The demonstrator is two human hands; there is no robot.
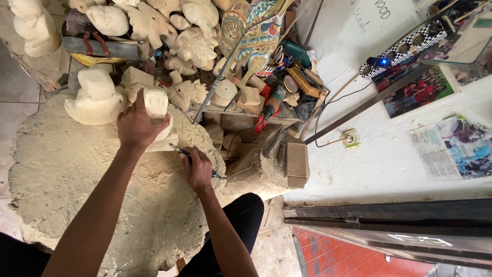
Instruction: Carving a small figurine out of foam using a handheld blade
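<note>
Head view looks straight down on my two bare arms over a wide, sawdust-caked round work stump [66, 174]. My left hand [137, 125] is spread over a pale, unpainted block of carved wood [156, 105], fingers wrapped across its top and side, pressing it down onto the stump's far edge. My right hand [197, 169] is closed in a fist around a slim dark-handled carving tool [180, 152], whose tip points up and left toward the base of the block, just beside my left wrist.

To my mind, doing this cut well means keeping the left hand's weight firm so the block cannot rock, and keeping those fingers above and behind the tool's line, never ahead of the tip. I judge short, shallow strokes safest, since the tip sits so near the holding hand.

Just left of the block stands a larger rough-cut pale wooden figure [95, 97], touching or nearly touching it; I cannot tell which. Beyond them lies a heap of unfinished pale carvings [195, 46], a brightly painted carved figure [251, 25] and a red-handled power tool [269, 107] among clutter.
</note>
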